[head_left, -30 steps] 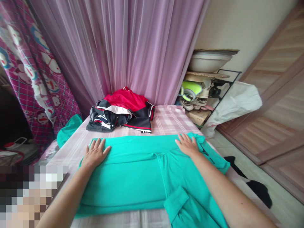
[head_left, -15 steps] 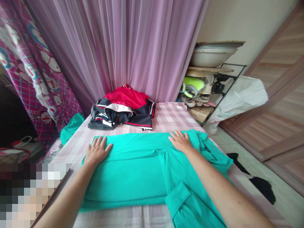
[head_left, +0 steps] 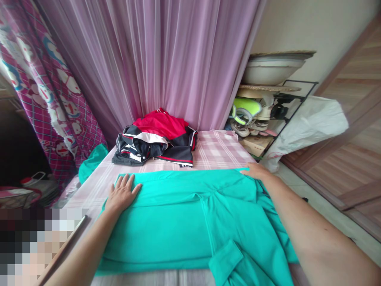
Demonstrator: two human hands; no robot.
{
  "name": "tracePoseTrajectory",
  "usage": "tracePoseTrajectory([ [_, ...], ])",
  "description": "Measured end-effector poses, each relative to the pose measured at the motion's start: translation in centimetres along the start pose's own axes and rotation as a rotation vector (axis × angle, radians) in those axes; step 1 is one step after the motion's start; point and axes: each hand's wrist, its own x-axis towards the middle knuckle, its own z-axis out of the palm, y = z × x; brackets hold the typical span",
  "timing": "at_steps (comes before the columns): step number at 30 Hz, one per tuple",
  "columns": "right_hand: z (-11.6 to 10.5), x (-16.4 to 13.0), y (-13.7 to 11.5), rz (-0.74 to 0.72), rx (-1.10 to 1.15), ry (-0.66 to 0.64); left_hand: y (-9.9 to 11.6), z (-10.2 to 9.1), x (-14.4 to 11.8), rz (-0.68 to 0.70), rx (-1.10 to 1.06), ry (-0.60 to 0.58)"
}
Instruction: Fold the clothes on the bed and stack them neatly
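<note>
A turquoise long-sleeved shirt (head_left: 166, 226) lies partly folded before me, its cuffed sleeve (head_left: 228, 256) bent down toward the near edge. My left hand (head_left: 122, 194) rests flat on its far left corner, fingers spread. At the far right corner, my right hand (head_left: 258, 171) has its fingers closed on the edge of the fabric; part of the grip is turned away from view. Loose folds of the shirt bunch under my right forearm.
Beyond the shirt, a red, black and white jacket (head_left: 157, 137) lies heaped on the checked cloth (head_left: 218, 149). More turquoise fabric (head_left: 93, 163) hangs at the left edge. Purple curtains (head_left: 178, 59) stand behind. A rack (head_left: 293, 107) with shoes and a basin (head_left: 272, 69) is at right.
My right hand has slid right from lying flat on the shirt to its far right corner and closed on the edge. My left hand stays in place.
</note>
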Motion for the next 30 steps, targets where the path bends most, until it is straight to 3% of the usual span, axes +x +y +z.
tracePoseTrajectory([
  [3,-0.1,-0.5,-0.2,0.028,0.042,-0.052,0.1,-0.1,0.0,-0.001,0.011,-0.011],
  [7,-0.1,-2.4,-1.2,0.147,-0.015,-0.028,0.2,-0.2,0.0,-0.008,0.017,-0.014],
  [12,-0.9,-2.8,-3.1,0.135,-0.134,-0.037,0.0,0.1,0.1,-0.014,0.008,0.007],
  [15,-1.8,-2.5,-5.8,0.081,-0.110,0.069,0.0,0.3,0.1,-0.005,-0.009,0.022],
  [19,-1.3,-4.8,-11.9,-0.174,0.091,0.177,0.4,0.1,-0.1,-0.006,-0.026,0.006],
  [23,1.3,-9.3,-16.2,-0.292,0.091,-0.022,0.3,-0.1,-0.2,-0.002,-0.039,-0.003],
  [27,3.0,-11.4,-16.7,-0.266,0.013,-0.098,0.2,-0.5,-0.2,-0.006,-0.058,0.001],
  [30,3.0,-11.3,-16.4,-0.268,-0.006,-0.077,2.9,-1.0,-1.0,-0.040,-0.065,0.032],
])
